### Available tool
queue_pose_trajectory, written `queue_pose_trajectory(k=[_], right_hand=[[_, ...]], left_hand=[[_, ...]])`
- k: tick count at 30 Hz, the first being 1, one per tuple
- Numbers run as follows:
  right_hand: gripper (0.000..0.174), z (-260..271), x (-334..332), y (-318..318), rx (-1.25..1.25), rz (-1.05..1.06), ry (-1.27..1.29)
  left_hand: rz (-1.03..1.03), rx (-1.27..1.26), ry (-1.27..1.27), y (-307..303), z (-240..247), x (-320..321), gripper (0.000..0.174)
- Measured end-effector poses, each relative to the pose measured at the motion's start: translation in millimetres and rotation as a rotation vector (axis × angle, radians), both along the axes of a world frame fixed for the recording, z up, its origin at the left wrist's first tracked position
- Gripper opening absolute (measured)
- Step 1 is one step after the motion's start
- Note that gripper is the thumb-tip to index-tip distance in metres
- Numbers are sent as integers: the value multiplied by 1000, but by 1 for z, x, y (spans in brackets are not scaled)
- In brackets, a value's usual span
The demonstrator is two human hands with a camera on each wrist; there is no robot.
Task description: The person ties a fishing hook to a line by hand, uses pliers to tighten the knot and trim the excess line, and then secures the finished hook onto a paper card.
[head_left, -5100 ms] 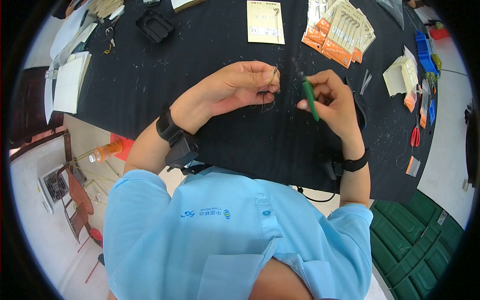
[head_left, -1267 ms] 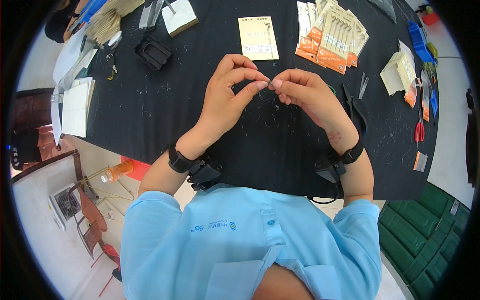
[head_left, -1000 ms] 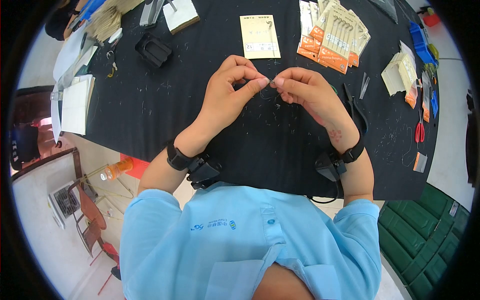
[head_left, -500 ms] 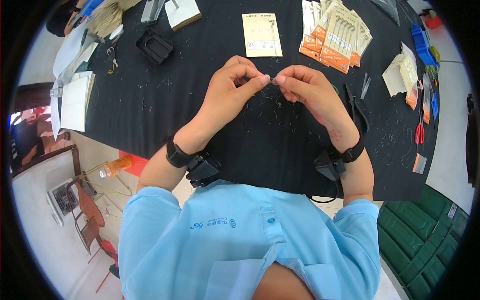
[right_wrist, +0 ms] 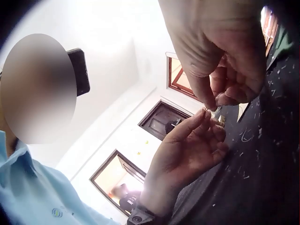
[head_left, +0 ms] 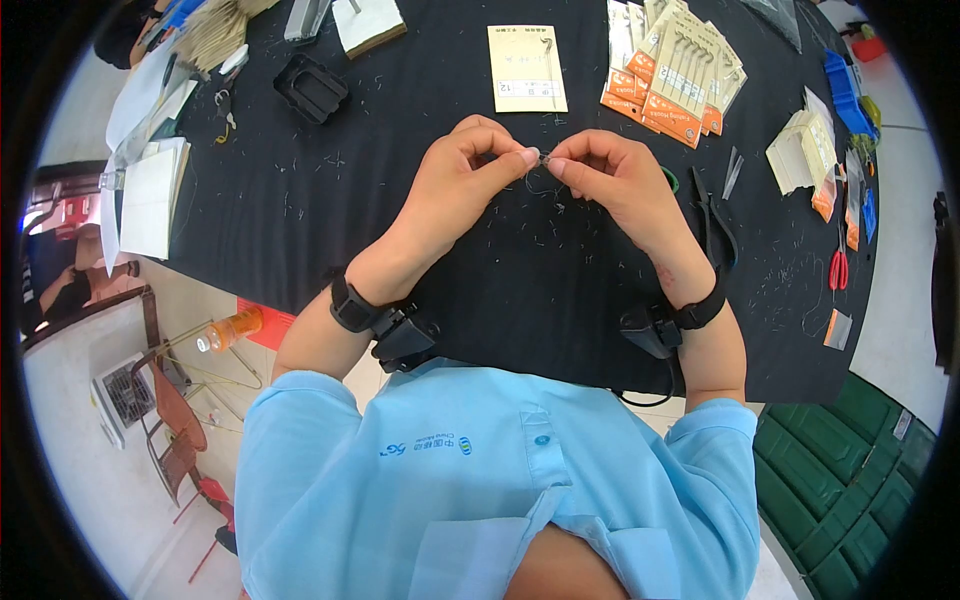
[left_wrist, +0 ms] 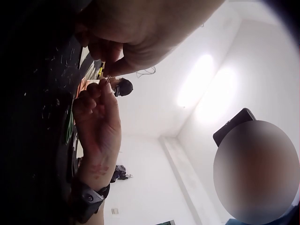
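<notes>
My left hand [head_left: 452, 188] and right hand [head_left: 628, 182] meet fingertip to fingertip over the black-covered table. Between thumb and forefinger the left pinches a tiny, thin fishing hook [left_wrist: 108, 79], mostly hidden by the fingertips. The right thumb and forefinger pinch its other side, at the fine fishing line. A loose loop of that line [left_wrist: 146, 71] stands out beside the fingers in the left wrist view. Just beyond the hands lies a cream card [head_left: 528, 70] with one long hook shape on it. A green tool [head_left: 670, 180] shows partly behind the right hand.
Black-handled pliers [head_left: 716, 225] lie right of my right hand. Orange and cream hook packets [head_left: 680, 75] fan out at the back right. A black plastic tray [head_left: 310, 88] sits back left. Red scissors [head_left: 838, 268] are at the far right; line clippings are scattered about.
About five seconds ago the right hand held the green tool, apart from the left. It has since put it down and joined the left at the hook. Lately only small finger shifts show.
</notes>
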State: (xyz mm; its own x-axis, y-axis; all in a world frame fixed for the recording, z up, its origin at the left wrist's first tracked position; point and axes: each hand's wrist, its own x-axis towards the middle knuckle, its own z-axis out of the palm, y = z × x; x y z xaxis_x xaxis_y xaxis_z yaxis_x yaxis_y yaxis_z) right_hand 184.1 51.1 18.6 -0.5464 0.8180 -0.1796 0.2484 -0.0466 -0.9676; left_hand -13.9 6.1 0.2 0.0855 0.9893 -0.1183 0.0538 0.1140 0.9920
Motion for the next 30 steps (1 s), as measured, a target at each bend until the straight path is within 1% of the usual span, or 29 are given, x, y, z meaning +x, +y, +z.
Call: queue_pose_trajectory(k=[9, 11, 14, 18, 22, 26, 30], right_hand=[[20, -2, 1, 1, -198, -32, 88], [21, -3, 1, 1, -272, -35, 164], [21, -4, 1, 2, -282, -37, 195], [20, -5, 1, 2, -258, -37, 189], [18, -5, 0, 2, -180, -40, 158], [17, -4, 0, 1, -85, -27, 106], [17, -3, 0, 2, -51, -25, 80]], left_hand=[[-6, -19, -9, 0, 3, 1, 12], [-8, -15, -7, 0, 3, 0, 12], [-11, -20, -8, 0, 3, 1, 13], [-26, -26, 11, 0, 4, 1, 13], [-32, -39, 23, 1, 2, 1, 13], [-22, 21, 45, 0, 2, 0, 12], [-6, 86, 101, 0, 1, 0, 11]])
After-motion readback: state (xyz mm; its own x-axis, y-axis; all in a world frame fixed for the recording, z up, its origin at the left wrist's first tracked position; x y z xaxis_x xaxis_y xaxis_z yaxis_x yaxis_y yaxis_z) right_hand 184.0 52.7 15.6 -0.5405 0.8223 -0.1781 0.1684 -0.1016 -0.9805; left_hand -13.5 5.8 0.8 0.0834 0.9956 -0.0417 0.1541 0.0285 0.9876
